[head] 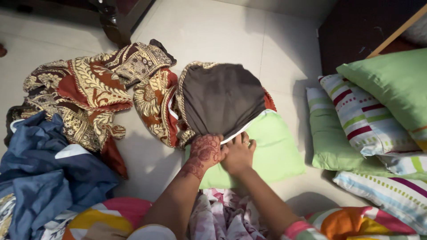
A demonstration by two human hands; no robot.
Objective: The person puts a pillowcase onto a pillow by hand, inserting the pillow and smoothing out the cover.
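Note:
A light green pillow (271, 151) lies on the pale tiled floor in front of me. A red and gold patterned cover with a dark brown lining (218, 95) is turned inside out over the pillow's far end. My left hand (205, 149), marked with dark red henna, grips the cover's near edge. My right hand (239, 153), with a ring on one finger, pinches the same edge right beside it. Both hands touch each other at the cover's opening.
More red and gold patterned cloth (84, 89) lies crumpled at the left. A blue fabric heap (40, 173) sits at the near left. Green and striped pillows (378, 111) are stacked at the right. A dark furniture leg (111, 22) stands at the far side.

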